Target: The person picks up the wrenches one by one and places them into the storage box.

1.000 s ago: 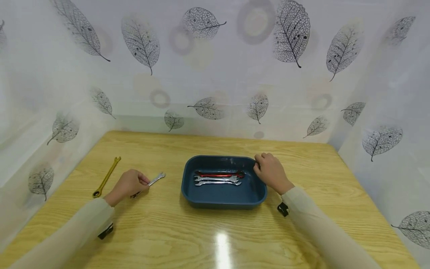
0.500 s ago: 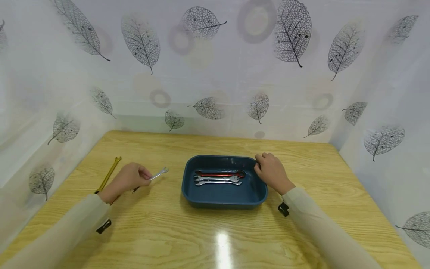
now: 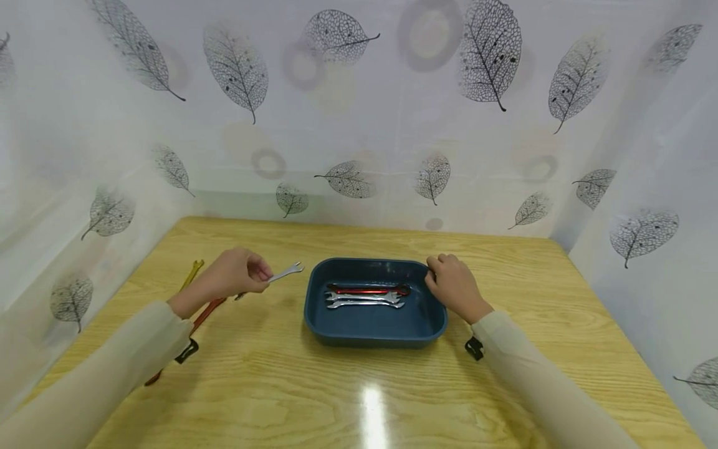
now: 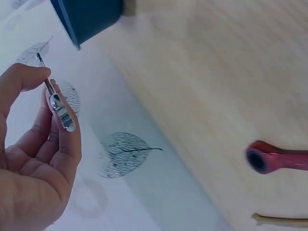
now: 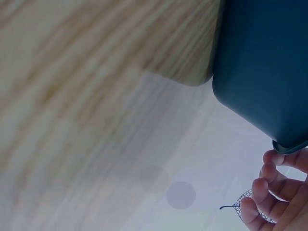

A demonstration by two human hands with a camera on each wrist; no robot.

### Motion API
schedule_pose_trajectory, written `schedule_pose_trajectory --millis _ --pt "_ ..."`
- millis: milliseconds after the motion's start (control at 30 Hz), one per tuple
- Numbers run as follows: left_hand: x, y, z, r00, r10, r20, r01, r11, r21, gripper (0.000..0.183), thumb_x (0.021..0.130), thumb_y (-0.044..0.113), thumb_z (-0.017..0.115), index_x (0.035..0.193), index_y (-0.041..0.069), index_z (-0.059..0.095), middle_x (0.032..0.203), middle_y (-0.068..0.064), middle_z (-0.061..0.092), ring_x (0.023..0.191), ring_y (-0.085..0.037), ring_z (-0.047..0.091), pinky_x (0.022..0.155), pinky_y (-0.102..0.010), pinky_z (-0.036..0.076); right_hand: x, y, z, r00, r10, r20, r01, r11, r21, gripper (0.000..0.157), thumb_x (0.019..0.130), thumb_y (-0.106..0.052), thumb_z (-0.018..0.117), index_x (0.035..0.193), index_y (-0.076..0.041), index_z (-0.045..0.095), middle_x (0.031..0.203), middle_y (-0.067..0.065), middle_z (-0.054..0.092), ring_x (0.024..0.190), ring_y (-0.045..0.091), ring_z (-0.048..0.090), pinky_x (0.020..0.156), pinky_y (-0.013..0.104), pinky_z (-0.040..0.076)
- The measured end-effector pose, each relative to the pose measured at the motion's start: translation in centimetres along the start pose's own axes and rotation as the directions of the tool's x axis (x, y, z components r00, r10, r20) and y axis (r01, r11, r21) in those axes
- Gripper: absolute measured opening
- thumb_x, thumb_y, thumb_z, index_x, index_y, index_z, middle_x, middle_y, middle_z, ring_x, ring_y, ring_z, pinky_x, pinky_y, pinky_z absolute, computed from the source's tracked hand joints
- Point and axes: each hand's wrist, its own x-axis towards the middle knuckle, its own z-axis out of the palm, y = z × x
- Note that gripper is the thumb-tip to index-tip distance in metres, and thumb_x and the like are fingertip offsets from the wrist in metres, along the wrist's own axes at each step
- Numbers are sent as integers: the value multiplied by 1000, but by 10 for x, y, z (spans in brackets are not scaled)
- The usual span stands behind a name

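Observation:
My left hand [image 3: 238,274] pinches a small silver wrench [image 3: 287,271] between thumb and fingers, raised above the table left of the blue plastic bin [image 3: 364,342]. Its open-ended head points right toward the bin; the left wrist view shows the other end of the wrench [image 4: 62,114] across my fingers. At the bin's far right corner my right hand [image 3: 455,288] grips the rim, fingers curled at the edge, as the right wrist view also shows. Inside the bin lie a red wrench [image 3: 367,291] and silver wrenches [image 3: 364,305] side by side.
A larger red wrench [image 3: 205,314] lies on the wooden table [image 3: 291,399], partly under my left forearm. Beyond it is a gold wrench [image 3: 194,272], partly covered by my hand and wrist. A leaf-patterned curtain [image 3: 359,125] hangs along the back and sides.
My left hand has lifted the silver wrench off the table and carried it right and away from me, toward the bin. The red wrench under the forearm has come into view. My right hand stays put.

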Motion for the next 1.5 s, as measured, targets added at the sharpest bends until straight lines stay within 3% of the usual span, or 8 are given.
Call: schedule_pose_trajectory --millis 533,1133,1333,1500 --pt "37 47 8 988 153 36 -154 987 38 10 75 8 69 84 4 70 73 -4 68 63 -7 59 61 -23 50 -1 -1 -1 1000 -4 -11 4 1000 -4 19 86 -7 53 68 -10 46 58 3 37 53 17 30 52 27 26" --pt "78 94 28 978 184 95 -190 980 53 7 75 10 68 82 7 70 77 -4 69 64 -9 59 62 -22 49 -2 -1 -4 1000 -3 4 3 1000 -7 18 87 -8 53 70 -10 48 59 3 38 53 17 31 53 28 27" --pt "90 108 41 968 219 120 -228 972 65 7 75 9 69 82 7 71 79 -4 70 68 -10 60 65 -23 50 -2 0 -4 1000 -3 9 4 1000 -8 18 87 -8 53 70 -10 48 59 3 38 53 17 32 52 28 27" --pt "99 117 54 970 190 154 -205 974 91 9 75 9 70 84 9 71 81 -2 69 69 -10 60 65 -22 49 -1 0 -4 1000 7 20 -6 1000 -7 17 87 -9 53 70 -9 49 59 4 38 53 17 33 52 28 27"
